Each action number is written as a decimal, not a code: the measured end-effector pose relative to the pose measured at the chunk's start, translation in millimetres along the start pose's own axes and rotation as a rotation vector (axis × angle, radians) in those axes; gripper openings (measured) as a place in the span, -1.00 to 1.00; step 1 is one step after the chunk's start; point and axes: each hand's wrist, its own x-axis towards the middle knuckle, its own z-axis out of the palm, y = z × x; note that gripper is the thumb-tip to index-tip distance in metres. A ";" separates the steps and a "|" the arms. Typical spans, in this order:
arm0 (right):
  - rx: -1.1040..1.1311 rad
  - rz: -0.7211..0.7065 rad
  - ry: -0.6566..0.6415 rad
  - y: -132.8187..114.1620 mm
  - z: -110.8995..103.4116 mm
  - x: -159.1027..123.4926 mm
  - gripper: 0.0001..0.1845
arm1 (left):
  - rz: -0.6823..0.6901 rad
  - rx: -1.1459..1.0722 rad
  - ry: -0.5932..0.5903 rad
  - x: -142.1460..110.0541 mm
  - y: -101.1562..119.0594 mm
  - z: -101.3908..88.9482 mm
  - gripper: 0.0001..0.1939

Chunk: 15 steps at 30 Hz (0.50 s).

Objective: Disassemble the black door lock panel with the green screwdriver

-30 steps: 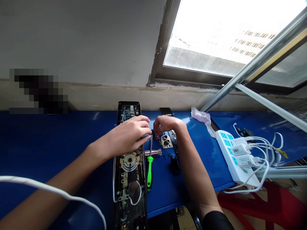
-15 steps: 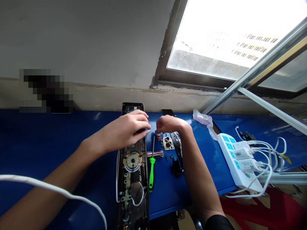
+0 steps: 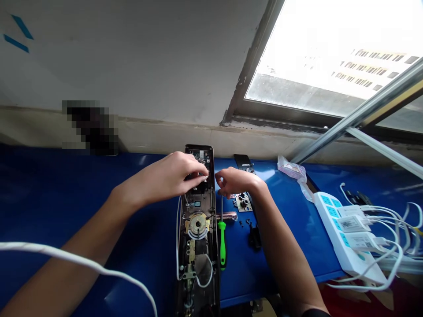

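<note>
A long black housing, opened to show circuit boards and metal parts, apparently an electronic door lock (image 3: 198,246), lies lengthwise in front of me. Over its far end is my left hand (image 3: 185,174), thumb and forefinger pinched together; whatever is between the tips is too small to name. My right hand (image 3: 236,180) hovers just right of the housing, fingers curled in, and their contents are hidden. Below it lies a screwdriver with a green handle (image 3: 222,248), its shaft pointing away from me. A small board with a round black part (image 3: 243,201) sits near my right wrist.
Small dark screws (image 3: 243,222), a black part (image 3: 254,237) and a pinkish tube (image 3: 229,216) lie right of the housing. A black plate (image 3: 243,162) and plastic bag (image 3: 292,169) are farther back. Right stands a power strip (image 3: 337,233) with chargers; a white cable (image 3: 82,263) crosses the left foreground.
The view has shifted left, so everything appears farther right. My left hand's fingertips have drawn into a pinch over the housing. My right hand remains curled beside it, slightly lower.
</note>
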 end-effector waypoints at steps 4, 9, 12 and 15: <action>0.073 -0.006 0.005 -1.6 0.4 3.1 -0.61 | 0.001 -0.015 0.026 -0.4 -1.7 -2.5 -0.76; 0.134 0.002 0.008 -5.1 2.4 5.6 -0.61 | 0.015 -0.018 0.048 -0.5 -2.0 -5.6 -0.76; 0.154 0.006 -0.001 -6.8 3.4 6.9 -0.61 | 0.015 -0.025 0.050 -0.6 -2.6 -6.8 -0.77; 0.180 -0.001 -0.004 -5.6 3.9 8.1 -0.61 | 0.016 -0.028 0.045 -0.4 -3.1 -6.9 -0.77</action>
